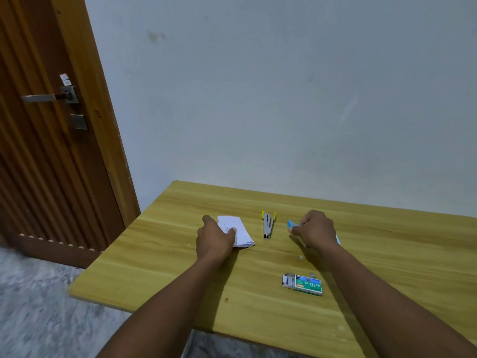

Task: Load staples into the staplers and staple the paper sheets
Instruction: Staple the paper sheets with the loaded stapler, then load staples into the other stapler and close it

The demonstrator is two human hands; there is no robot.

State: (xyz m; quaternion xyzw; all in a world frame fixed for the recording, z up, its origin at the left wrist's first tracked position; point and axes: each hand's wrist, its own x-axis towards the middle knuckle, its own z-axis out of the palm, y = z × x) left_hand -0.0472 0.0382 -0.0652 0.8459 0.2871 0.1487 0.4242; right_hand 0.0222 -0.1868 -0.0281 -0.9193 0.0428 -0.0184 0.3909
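Left hand, fingers clamped on the paper, likely limp and light; right hand, fingers curled round the blue stapler, probably rigid, best held mid-body.

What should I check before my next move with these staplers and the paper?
1. Left hand holds the paper: ok.
2. Right hand grips the blue stapler: ok.
3. Blue stapler loaded: cannot tell, the hand covers most of it.
4. Yellow stapler lies free between the hands: ok.
5. Staple box open at one end: ok.
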